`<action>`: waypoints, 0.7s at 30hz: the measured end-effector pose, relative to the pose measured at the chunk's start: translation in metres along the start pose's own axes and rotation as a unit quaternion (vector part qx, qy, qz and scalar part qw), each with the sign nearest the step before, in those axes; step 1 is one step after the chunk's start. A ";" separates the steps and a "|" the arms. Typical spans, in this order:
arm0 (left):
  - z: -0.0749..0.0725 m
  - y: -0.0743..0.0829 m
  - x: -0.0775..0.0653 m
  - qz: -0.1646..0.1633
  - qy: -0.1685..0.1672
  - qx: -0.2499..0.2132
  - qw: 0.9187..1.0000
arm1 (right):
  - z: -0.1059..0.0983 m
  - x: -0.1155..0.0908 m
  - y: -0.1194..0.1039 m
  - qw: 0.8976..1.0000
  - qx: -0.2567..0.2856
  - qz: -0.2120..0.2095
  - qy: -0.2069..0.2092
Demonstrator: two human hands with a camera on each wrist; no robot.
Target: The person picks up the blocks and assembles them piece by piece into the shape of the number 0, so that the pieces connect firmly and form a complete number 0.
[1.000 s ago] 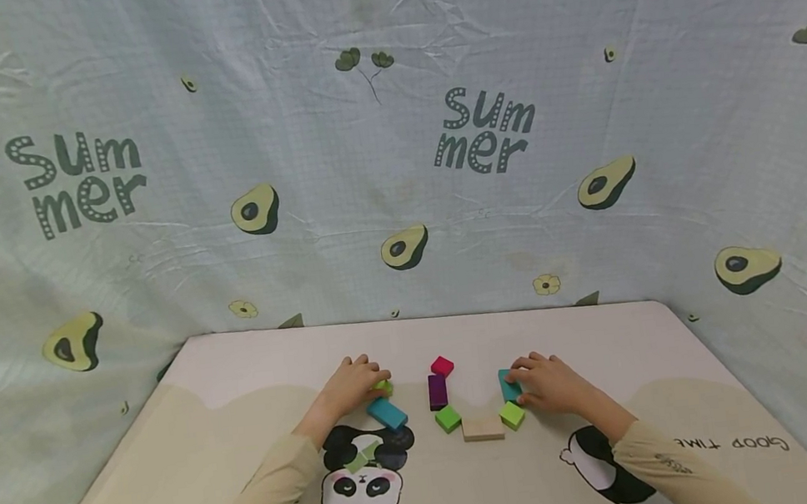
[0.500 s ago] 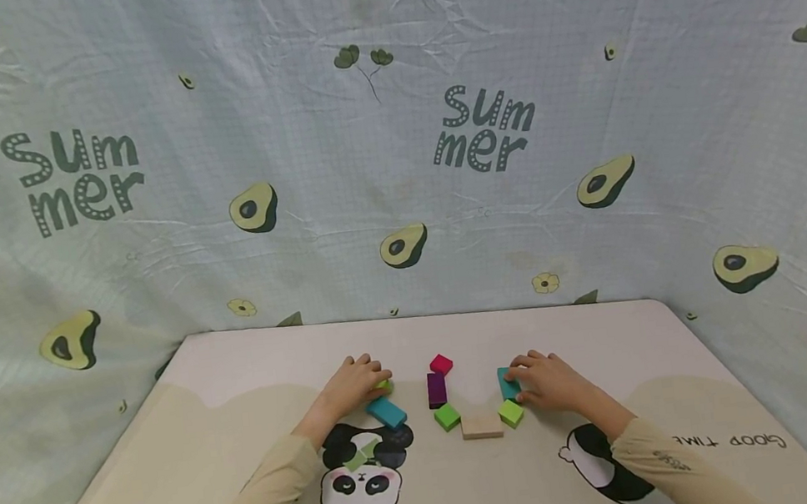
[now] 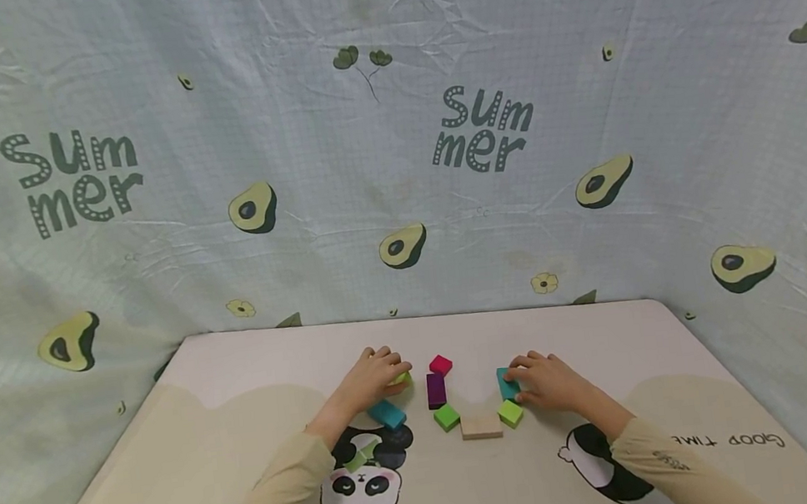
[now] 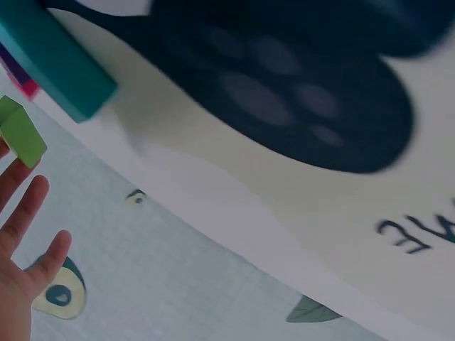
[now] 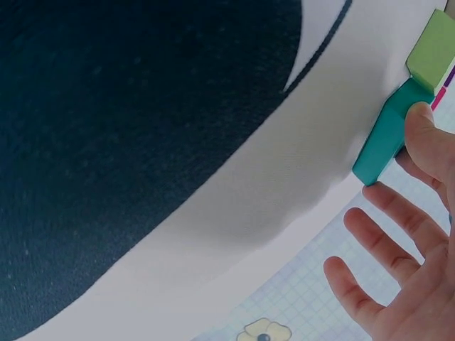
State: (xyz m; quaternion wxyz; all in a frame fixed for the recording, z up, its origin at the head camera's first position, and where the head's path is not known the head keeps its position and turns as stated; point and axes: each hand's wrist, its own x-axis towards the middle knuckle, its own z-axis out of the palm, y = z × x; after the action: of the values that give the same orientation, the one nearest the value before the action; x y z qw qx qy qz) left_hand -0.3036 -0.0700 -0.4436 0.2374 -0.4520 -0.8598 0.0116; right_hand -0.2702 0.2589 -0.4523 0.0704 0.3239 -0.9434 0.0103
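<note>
My left hand (image 3: 368, 381) pinches a lime green block (image 3: 403, 378) by its fingertips, left of the red cube (image 3: 441, 364). In the left wrist view the green block (image 4: 24, 133) sits at the fingertips, the other fingers spread. Just below this hand lies a blue block (image 3: 387, 414). My right hand (image 3: 554, 383) grips a teal block (image 3: 506, 384) standing at the right end of a curved row; its thumb presses the block (image 5: 389, 138) in the right wrist view. The row also has a lime cube (image 3: 511, 414), a wooden block (image 3: 481, 427), a green cube (image 3: 446, 417) and a purple block (image 3: 436, 391).
All of this lies on a pale table mat (image 3: 551, 469) with printed pandas and lettering. A patterned curtain (image 3: 392, 161) hangs behind the table's back edge and along both sides.
My left hand has moved right and slightly away with the lime green block, off the blue block and closer to the red cube. The right hand stays at the teal block.
</note>
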 end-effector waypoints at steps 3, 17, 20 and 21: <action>0.003 0.007 0.011 0.011 0.005 0.013 1.000 | 0.000 -0.001 0.000 1.000 -0.001 0.000 0.002; 0.008 0.054 0.057 0.026 -0.001 0.029 0.999 | -0.001 0.000 -0.002 1.000 -0.001 0.009 -0.002; 0.012 0.061 0.062 0.023 -0.003 0.032 0.999 | -0.001 0.001 -0.001 1.000 0.005 0.012 -0.006; 0.014 0.063 0.064 0.021 -0.004 0.034 0.999 | 0.000 0.001 -0.002 1.000 0.006 0.013 -0.007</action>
State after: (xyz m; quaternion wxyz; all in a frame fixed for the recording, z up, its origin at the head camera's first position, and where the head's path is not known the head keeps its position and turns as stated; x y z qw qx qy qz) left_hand -0.2915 0.0198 -0.4449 0.2493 -0.4616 -0.8500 0.0479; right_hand -0.2701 0.2569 -0.4518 0.0618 0.3125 -0.9478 0.0149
